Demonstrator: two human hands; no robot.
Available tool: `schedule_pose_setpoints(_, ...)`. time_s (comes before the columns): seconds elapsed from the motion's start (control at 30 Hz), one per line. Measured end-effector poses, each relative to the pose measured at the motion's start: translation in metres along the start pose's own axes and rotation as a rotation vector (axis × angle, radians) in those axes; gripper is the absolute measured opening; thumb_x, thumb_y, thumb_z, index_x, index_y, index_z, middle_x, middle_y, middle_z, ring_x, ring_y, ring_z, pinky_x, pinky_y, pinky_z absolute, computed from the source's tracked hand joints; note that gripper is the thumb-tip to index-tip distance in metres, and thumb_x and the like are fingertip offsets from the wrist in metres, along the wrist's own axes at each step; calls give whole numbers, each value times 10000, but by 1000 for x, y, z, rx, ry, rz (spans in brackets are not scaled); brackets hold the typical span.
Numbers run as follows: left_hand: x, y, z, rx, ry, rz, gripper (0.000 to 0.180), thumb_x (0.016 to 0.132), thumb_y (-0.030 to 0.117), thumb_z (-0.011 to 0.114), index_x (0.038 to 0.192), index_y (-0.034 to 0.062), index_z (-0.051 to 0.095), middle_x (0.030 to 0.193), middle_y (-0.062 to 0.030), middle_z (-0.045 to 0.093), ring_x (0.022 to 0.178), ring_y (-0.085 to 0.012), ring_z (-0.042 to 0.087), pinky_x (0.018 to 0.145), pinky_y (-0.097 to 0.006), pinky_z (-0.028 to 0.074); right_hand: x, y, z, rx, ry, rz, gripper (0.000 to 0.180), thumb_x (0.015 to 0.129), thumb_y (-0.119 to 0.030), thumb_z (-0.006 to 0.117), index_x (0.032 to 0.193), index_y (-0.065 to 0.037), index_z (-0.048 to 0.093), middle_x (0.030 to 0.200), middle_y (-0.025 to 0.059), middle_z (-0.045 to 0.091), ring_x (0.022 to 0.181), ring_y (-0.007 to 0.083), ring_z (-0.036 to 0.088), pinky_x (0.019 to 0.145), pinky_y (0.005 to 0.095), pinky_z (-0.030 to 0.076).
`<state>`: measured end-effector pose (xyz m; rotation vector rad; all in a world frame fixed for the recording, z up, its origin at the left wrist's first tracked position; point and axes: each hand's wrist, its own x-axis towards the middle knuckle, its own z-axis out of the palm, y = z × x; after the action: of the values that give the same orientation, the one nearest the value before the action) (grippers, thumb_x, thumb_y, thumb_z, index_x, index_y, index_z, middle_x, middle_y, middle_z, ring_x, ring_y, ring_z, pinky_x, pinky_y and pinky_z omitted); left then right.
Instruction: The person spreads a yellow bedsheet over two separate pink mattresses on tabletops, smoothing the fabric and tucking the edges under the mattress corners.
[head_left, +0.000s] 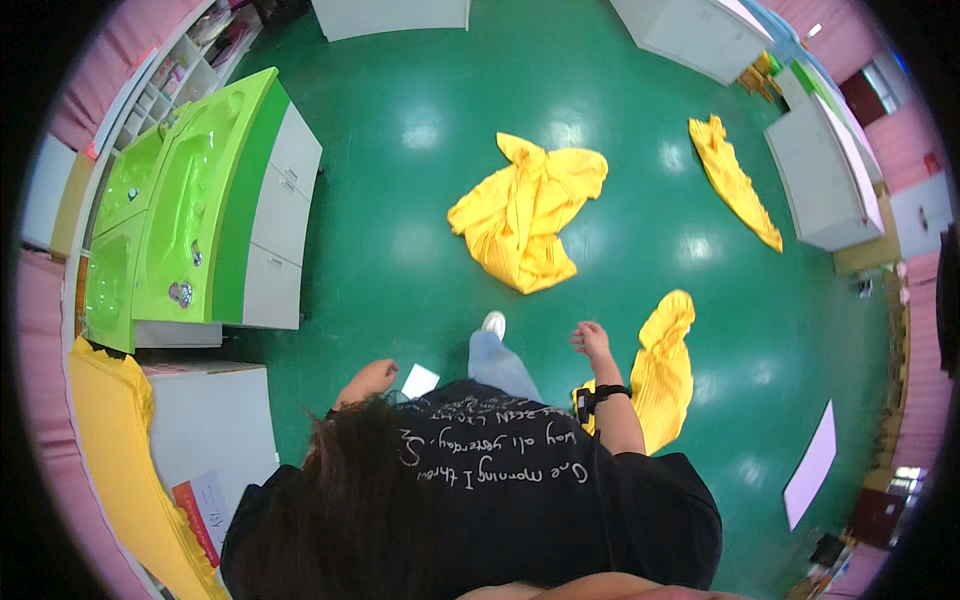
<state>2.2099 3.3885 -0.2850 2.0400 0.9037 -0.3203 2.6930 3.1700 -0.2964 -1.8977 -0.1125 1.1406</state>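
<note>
I stand on a green floor (420,260) with one foot in a white shoe (493,323) stepped forward. My left hand (367,381) hangs by my side with its fingers curled in and nothing in it, close to a small white sheet (420,380) lying on the floor. My right hand (592,341), with a black band at the wrist, is held out in front, fingers loosely apart and empty. A crumpled yellow cloth (527,212) lies ahead of me. Another yellow cloth (665,365) lies just right of my right hand.
A third yellow cloth (733,180) lies far right by a grey cabinet (820,185). A bright green sink unit (195,200) with grey drawers stands on the left, with a grey table (215,425) draped in yellow fabric (110,450) below it. A white sheet (812,465) lies at the lower right.
</note>
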Motion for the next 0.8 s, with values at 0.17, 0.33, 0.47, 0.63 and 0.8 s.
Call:
schedule_pose_setpoints(0.17,69,-4,-42,-109,-29,-192,262,807,180,483,997,27,576,954,-170,618,894,-325,586,778,-393,463,122,-34,-3,-230,-14,216,272,847,-193,491,1072,-41,514,841,87,628,655,186,620,519,309,481)
schedule_pose_setpoints(0.33,121,-7,-65,-386,209,-324,217,827,149,496,994,25,560,893,-105,621,837,-210,588,744,-331,467,203,-66,20,-504,-8,104,257,815,-183,480,1036,-59,525,788,67,619,594,164,601,492,318,474)
schedule_pose_setpoints(0.47,153,-43,-58,-428,143,-419,216,808,150,525,983,33,574,897,-119,618,830,-219,586,732,-330,462,251,-51,54,-433,-23,124,251,812,-176,483,1027,-53,529,782,67,621,600,160,604,502,317,479)
schedule_pose_setpoints(0.63,232,-79,-56,-550,160,-404,217,827,144,517,1013,39,557,911,-86,617,838,-191,584,726,-308,457,320,-29,109,-470,-172,147,234,823,-180,496,1015,-65,566,817,57,631,613,154,615,502,315,481)
schedule_pose_setpoints(0.8,341,-98,-60,-812,164,-410,217,864,153,491,1053,58,540,939,-53,612,862,-153,577,733,-294,451,431,38,138,-457,-135,152,251,832,-201,514,1040,-89,598,864,58,640,635,168,636,503,316,490)
